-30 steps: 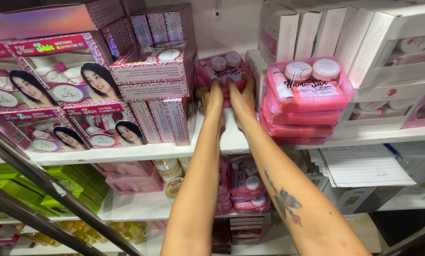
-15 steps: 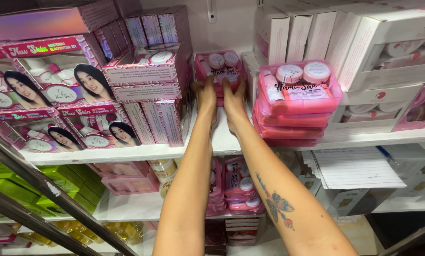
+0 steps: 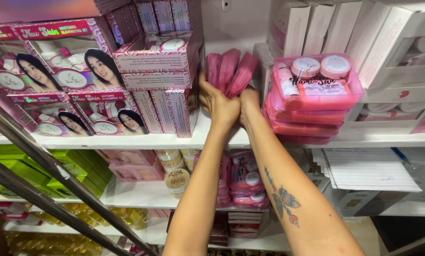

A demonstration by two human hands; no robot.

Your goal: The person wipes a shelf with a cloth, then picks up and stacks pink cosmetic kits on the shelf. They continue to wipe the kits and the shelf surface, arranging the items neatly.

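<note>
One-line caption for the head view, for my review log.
Both hands, left hand and right hand, press three upright pink packs onto a white shelf beside a stack of pink cosmetic sets.

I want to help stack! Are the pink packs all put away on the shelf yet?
Partly. One stack of flat pink packs already lies neatly on the white shelf. Right now the left hand and right hand press a bunch of upright pink packs into the gap beside it. Those stand on edge, leaning, not yet settled.

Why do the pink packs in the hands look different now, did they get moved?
Yes. The pink packs, which faced outward before, now stand on edge between both hands, pushed back between the box stack and the flat pink pile.
</note>
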